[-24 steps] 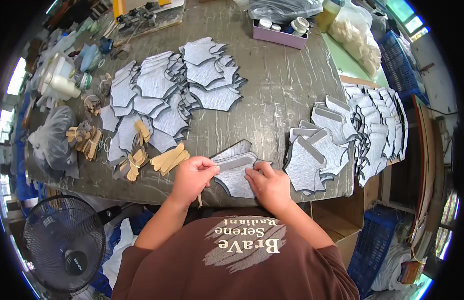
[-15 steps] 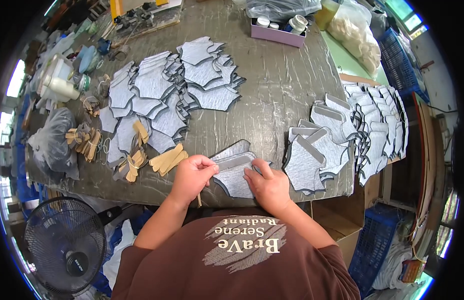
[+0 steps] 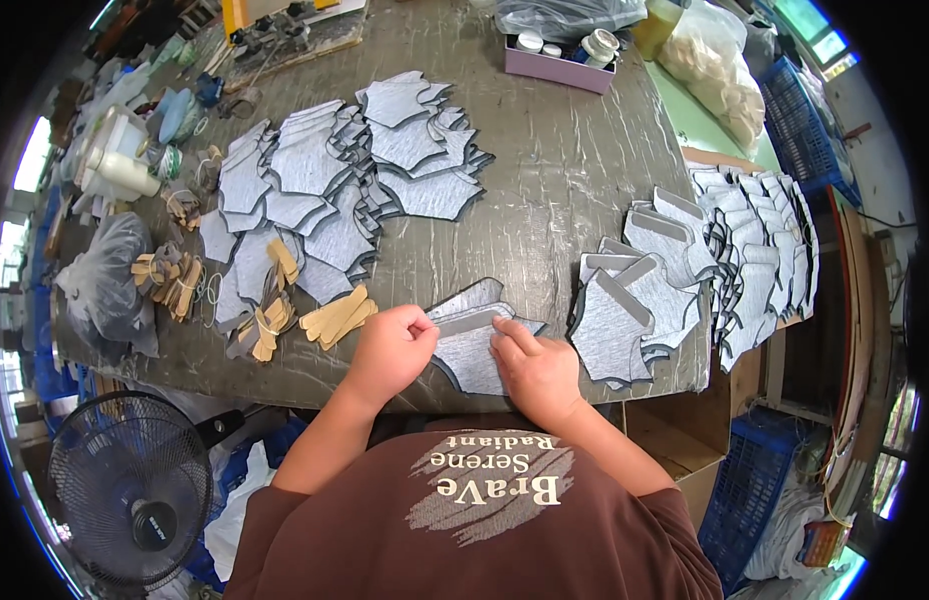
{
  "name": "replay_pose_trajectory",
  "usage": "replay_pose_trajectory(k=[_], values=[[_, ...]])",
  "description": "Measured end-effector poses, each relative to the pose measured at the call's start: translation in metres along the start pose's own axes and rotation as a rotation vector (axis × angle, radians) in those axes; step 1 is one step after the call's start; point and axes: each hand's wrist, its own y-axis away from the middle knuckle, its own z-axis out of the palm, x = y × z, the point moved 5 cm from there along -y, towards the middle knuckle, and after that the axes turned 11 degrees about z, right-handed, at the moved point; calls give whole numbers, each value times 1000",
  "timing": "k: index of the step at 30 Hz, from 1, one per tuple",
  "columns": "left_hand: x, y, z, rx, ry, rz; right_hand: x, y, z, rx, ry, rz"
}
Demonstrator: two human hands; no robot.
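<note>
A light-grey cut fabric piece with dark edges lies at the table's near edge, between my hands. Along its upper part runs a darker grey strip. My left hand is closed in a pinch beside the strip's left end; whatever its fingers hold is hidden. With thumb and fingers bent, my right hand holds the piece down at its right side, its index fingertip on the strip's right end. Beyond my left hand lie tan flat strips. Right of my right hand, similar pieces with grey strips overlap.
Overlapping stacks of grey cut pieces cover the table's left middle. More pieces lie along the right edge. A purple box with jars stands at the back. Below the table, a fan is at left and a blue crate at right.
My left hand has turned slightly, its fingers now more curled in. My right index finger has shifted left onto the end of the grey strip. The fabric piece has hardly moved.
</note>
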Motion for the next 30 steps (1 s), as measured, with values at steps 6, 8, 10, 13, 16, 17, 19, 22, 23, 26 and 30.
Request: replay_pose_trajectory(k=[6,8,10,13,16,17,19,22,23,26,30], values=[[12,-3,-1,16,-193,240,1,-2,-7,24,-69,39],[12,4,0,40,-183,279,7,-3,-11,20,-181,204],[17,17,-5,197,-22,375,9,-5,-15,57,-282,296],[13,21,-3,174,182,293,13,-13,-14,76,-328,326],[5,22,1,138,311,186,11,-15,-14,93,-321,316],[0,22,4,124,385,116,6,-17,-17,122,-301,287],[-6,21,7,155,511,81,-9,-19,-17,8,-216,163],[-2,16,10,133,540,84,-20,-23,-8,-33,-204,46],[1,16,12,150,578,17,-20,-23,-3,-42,-211,42],[-6,11,9,30,640,-122,-18,-25,4,-29,-245,20],[-4,7,12,-100,561,-223,-22,-24,8,-34,-221,-20]])
